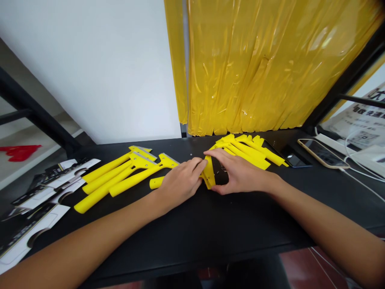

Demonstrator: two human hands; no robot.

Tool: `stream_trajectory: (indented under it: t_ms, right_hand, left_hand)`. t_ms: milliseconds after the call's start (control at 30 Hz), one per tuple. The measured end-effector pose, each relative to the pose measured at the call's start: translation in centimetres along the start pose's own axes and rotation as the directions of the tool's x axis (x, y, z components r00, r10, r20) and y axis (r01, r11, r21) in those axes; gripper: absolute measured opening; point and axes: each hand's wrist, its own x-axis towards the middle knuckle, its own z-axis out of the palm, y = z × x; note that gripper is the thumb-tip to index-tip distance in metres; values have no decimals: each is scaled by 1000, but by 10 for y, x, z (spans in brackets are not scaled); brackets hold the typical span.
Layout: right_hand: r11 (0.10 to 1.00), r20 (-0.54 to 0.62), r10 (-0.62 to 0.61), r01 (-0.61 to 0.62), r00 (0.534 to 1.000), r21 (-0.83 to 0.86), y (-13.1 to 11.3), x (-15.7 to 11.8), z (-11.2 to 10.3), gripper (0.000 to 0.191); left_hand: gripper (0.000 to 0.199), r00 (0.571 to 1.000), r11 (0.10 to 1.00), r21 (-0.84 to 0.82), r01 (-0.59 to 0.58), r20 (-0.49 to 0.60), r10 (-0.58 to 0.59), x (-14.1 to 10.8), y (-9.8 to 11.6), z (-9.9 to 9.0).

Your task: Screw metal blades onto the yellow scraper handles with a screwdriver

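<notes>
The left fingers (197,165) curl snugly round the yellow scraper (208,177), its handle (155,183) running leftward beneath them, as wide-spread right fingers (217,153) grip its head (209,170).

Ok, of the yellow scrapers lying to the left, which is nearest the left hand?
The rightmost scraper of that group: its grey-edged head lies right beside the left hand, while the other heads sit farther left.

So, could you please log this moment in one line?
left hand: holds yellow broad-headed scraper | right hand: spans its head | left of hands: yellow long-handled scrapers | beyond right hand: heaped yellow pieces
</notes>
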Motion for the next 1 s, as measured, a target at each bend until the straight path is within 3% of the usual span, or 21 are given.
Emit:
stream_trajectory:
  t_ms: [200,367,667,1000]
  right_hand:
    - [1000,-56,-12,12,998,-10,-4,2,3,86]
    - [998,-93,-68,67,993,-8,-1,3,7,86]
    - [986,-24,-162,162,987,23,3,0,-5,87]
    - [990,-119,-111,120,987,76,4,3,1,83]
  left_hand:
    - [52,1000,997,75,12,11,-13,0,-3,1]
    - [55,994,985,147,89,54,-98,2,-2,-4]
    - [58,997,994,102,44,55,-50,2,-4,-5]
    - [54,999,995,83,50,-6,-50,2,-6,-4]
